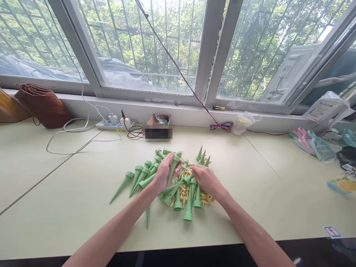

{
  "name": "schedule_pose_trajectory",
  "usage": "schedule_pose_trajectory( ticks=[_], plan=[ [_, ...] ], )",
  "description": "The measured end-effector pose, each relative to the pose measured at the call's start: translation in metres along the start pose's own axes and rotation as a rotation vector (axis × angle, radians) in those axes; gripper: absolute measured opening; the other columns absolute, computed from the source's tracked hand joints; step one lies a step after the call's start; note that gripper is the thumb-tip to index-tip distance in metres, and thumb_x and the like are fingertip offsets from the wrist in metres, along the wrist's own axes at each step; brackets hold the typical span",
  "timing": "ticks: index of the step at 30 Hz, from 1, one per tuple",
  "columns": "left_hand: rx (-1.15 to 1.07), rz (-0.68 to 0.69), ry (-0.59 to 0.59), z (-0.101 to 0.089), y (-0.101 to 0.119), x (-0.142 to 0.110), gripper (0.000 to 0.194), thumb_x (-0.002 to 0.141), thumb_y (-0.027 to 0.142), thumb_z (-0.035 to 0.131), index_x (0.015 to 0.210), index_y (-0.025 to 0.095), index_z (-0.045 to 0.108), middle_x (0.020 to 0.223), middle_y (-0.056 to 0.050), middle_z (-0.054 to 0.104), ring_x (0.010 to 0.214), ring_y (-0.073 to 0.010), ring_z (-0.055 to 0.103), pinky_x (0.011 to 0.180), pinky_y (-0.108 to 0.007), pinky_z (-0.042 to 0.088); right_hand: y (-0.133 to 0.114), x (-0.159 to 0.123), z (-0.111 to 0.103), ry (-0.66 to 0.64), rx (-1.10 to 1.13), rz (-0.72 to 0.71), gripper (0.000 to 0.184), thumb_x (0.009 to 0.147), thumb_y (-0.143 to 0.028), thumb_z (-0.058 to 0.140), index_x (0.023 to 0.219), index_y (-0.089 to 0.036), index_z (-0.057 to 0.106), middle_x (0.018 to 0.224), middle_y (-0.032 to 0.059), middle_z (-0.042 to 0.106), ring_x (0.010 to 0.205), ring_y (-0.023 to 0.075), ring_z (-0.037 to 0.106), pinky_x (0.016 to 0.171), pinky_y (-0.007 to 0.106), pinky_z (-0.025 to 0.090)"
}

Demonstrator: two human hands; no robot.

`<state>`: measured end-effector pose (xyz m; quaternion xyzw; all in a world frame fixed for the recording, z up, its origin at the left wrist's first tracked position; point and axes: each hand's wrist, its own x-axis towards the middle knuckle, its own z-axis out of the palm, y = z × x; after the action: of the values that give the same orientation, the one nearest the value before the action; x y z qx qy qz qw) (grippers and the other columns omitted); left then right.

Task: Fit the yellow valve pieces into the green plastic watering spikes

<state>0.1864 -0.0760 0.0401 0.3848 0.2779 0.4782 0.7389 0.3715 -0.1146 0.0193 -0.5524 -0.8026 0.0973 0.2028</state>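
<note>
A heap of green cone-shaped plastic spikes (140, 177) lies in the middle of the pale table (69, 207), mixed with several small yellow plastic pieces (184, 194). My left hand (164, 173) is closed around one green spike (172, 168), holding it above the heap. My right hand (204, 177) rests on the heap, its fingers curled down among the green spikes and yellow pieces; what it grips is hidden.
A small cardboard box (158, 128), a power strip (109, 124) with white cables, a brown bag (41, 105) and a red-blue wire bundle (222, 127) sit along the window ledge. Plastic packets (314, 144) lie at the right.
</note>
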Motion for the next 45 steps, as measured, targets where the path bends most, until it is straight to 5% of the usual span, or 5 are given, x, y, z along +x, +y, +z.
schedule_pose_trajectory(
  ticks=[8,18,45],
  plan=[
    [0.043,-0.013,0.038,0.001,0.001,0.001,0.033,0.091,0.046,0.058,0.077,0.016,0.055,0.047,0.002,0.049,0.040,-0.0102,0.040,0.040,-0.021,0.031,-0.002,0.012,-0.002,-0.074,-0.113,0.026,0.022,0.101,-0.020,0.048,0.100,-0.019,0.070,0.093,0.0063,0.067,0.076,0.0155,0.064,0.061,0.024,0.039],
    [0.121,0.023,0.011,0.000,0.002,0.000,0.041,0.091,0.052,0.057,0.072,0.015,0.059,0.043,0.002,0.044,0.037,-0.0085,0.032,0.037,-0.023,0.023,0.000,0.020,0.003,-0.091,-0.151,0.037,0.025,0.096,-0.020,0.057,0.073,-0.017,0.065,0.079,0.0046,0.062,0.068,0.0152,0.060,0.058,0.026,0.033],
    [0.197,0.027,-0.016,-0.005,-0.001,0.001,0.047,0.095,0.053,0.049,0.081,0.012,0.066,0.042,0.005,0.036,0.037,-0.0073,0.024,0.039,-0.023,0.021,-0.004,0.020,0.013,0.000,0.000,0.192,0.024,0.095,-0.017,0.056,0.073,-0.016,0.066,0.079,0.0067,0.066,0.070,0.0164,0.062,0.063,0.025,0.046]
  ],
)
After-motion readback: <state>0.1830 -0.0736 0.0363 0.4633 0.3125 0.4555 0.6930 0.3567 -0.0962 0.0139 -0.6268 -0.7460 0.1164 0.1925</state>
